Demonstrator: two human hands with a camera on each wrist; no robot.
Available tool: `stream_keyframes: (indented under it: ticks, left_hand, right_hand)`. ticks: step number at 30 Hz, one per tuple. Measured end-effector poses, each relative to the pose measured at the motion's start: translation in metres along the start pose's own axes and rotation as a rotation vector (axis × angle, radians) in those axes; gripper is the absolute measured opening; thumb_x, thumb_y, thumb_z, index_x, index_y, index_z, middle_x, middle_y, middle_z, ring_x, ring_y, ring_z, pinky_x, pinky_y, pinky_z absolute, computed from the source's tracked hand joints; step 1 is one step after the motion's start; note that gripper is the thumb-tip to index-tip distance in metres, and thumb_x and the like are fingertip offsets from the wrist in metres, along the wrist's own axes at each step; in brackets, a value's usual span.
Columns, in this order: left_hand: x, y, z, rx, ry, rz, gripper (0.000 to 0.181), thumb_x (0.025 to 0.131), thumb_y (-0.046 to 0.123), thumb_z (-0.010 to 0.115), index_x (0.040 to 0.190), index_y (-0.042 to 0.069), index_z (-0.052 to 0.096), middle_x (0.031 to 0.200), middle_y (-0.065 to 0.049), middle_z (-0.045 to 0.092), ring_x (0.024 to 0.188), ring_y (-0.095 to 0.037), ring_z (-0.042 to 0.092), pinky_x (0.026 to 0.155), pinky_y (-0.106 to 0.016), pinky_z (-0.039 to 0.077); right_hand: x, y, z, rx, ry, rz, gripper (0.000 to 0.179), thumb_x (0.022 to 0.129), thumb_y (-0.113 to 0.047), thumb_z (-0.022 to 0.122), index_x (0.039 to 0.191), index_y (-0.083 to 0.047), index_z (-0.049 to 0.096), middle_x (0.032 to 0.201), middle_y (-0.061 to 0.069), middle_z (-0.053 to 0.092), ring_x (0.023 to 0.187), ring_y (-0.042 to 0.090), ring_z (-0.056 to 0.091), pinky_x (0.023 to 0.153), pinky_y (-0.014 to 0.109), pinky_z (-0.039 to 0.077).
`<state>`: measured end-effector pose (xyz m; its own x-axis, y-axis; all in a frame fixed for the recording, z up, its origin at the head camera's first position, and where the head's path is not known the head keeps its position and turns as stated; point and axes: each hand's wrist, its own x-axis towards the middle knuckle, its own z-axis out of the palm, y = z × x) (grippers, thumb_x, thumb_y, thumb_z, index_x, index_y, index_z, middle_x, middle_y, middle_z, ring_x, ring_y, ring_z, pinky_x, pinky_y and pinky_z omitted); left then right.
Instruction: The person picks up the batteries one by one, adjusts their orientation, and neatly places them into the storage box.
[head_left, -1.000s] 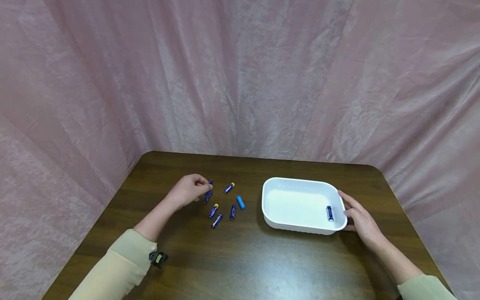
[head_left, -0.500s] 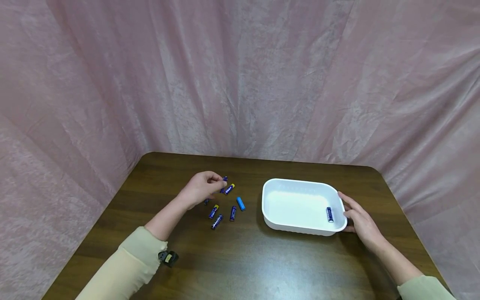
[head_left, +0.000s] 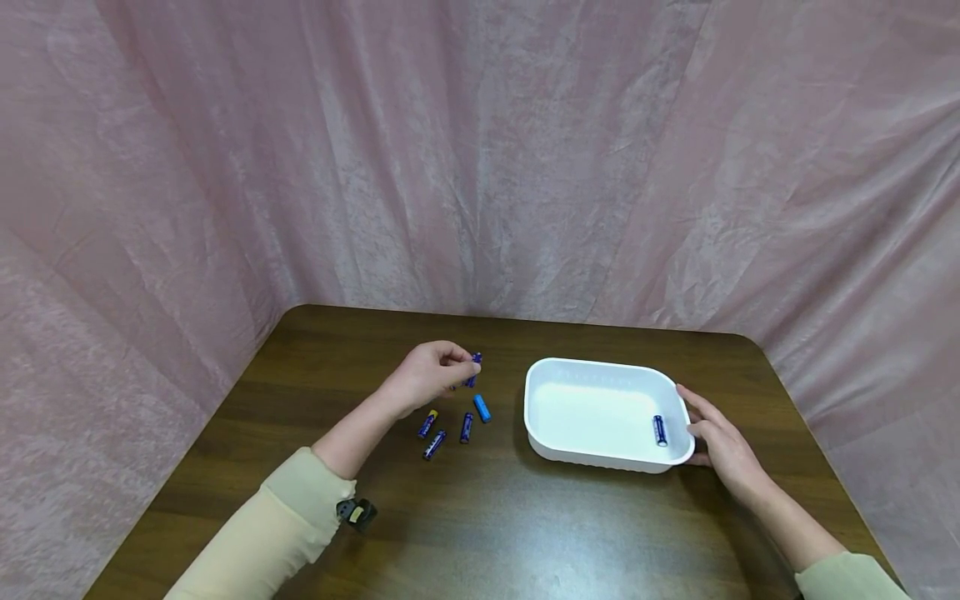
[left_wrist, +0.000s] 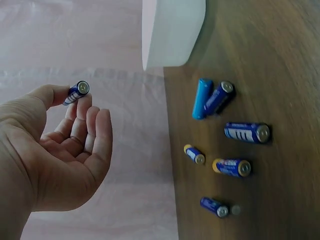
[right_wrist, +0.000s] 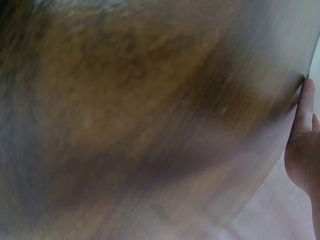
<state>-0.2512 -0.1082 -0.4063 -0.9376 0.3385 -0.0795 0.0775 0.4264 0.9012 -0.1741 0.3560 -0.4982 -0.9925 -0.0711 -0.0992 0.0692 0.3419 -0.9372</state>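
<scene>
My left hand [head_left: 429,375] pinches a dark blue battery [head_left: 474,371] between thumb and fingertips, raised above the table. In the left wrist view that battery [left_wrist: 76,93] shows its end, while the other fingers lie loosely curled. Several loose batteries lie below and beside this hand: a light blue one [head_left: 482,408], dark blue ones [head_left: 434,444] and some with a yellow end [head_left: 427,423]. The hand partly hides others in the head view. At the right, my right hand [head_left: 726,450] holds the end of a white plastic tray [head_left: 592,457]. Inside it lies one dark blue battery [head_left: 659,430].
The brown wooden table [head_left: 480,533] carries everything. A pink curtain [head_left: 480,167] hangs behind its far edge and at the sides. The tray's wall [left_wrist: 172,35] stands beyond the loose batteries in the left wrist view.
My left hand has picked up the dark blue battery and carried it to the right, towards the tray. The right hand and tray have stayed in place.
</scene>
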Motion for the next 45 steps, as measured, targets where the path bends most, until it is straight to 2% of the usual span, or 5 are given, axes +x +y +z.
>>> stream_keyframes:
  ticks: [10,19,32,39,45]
  left_hand:
    - [0.005,0.015,0.017,-0.033,-0.044,0.024,0.027,0.097,0.032,0.073,0.109,0.008,0.069,0.097,-0.004,0.071,0.092,-0.026,0.070,0.077,-0.038,0.060]
    - [0.013,0.026,0.036,-0.048,-0.099,0.050,0.024,0.097,0.030,0.073,0.107,0.009,0.069,0.093,-0.004,0.073,0.077,-0.022,0.064,0.069,-0.033,0.057]
    - [0.028,0.045,0.073,-0.012,-0.156,0.054,0.020,0.097,0.032,0.072,0.104,0.014,0.071,0.095,-0.003,0.070,0.098,-0.031,0.068,0.073,-0.035,0.059]
    - [0.038,0.054,0.093,-0.055,-0.199,0.041,0.020,0.095,0.029,0.075,0.102,0.010,0.070,0.091,-0.004,0.070,0.088,-0.022,0.065,0.081,-0.047,0.059]
    - [0.045,0.061,0.114,-0.048,-0.218,0.054,0.017,0.094,0.027,0.076,0.096,0.011,0.071,0.091,-0.010,0.071,0.078,-0.015,0.061,0.075,-0.041,0.059]
  right_hand:
    - [0.000,0.000,0.001,-0.008,0.007,0.002,0.063,0.105,-0.009,0.034,0.165,-0.020,0.019,0.161,0.027,0.028,0.130,0.035,0.046,0.080,0.037,0.058]
    - [0.000,0.002,0.001,-0.017,0.008,0.000,0.062,0.105,-0.009,0.033,0.165,-0.020,0.020,0.161,0.026,0.029,0.128,0.034,0.048,0.080,0.038,0.058]
    - [-0.001,0.000,0.001,-0.013,0.010,-0.010,0.063,0.105,-0.009,0.034,0.165,-0.019,0.020,0.158,0.028,0.032,0.122,0.028,0.053,0.079,0.038,0.059]
    - [-0.001,-0.001,0.001,-0.011,0.015,-0.008,0.062,0.105,-0.009,0.034,0.165,-0.019,0.021,0.159,0.027,0.030,0.126,0.034,0.050,0.079,0.038,0.059]
    - [-0.001,-0.001,0.001,-0.014,0.012,-0.015,0.061,0.105,-0.011,0.034,0.165,-0.019,0.021,0.162,0.025,0.027,0.129,0.038,0.046,0.080,0.038,0.058]
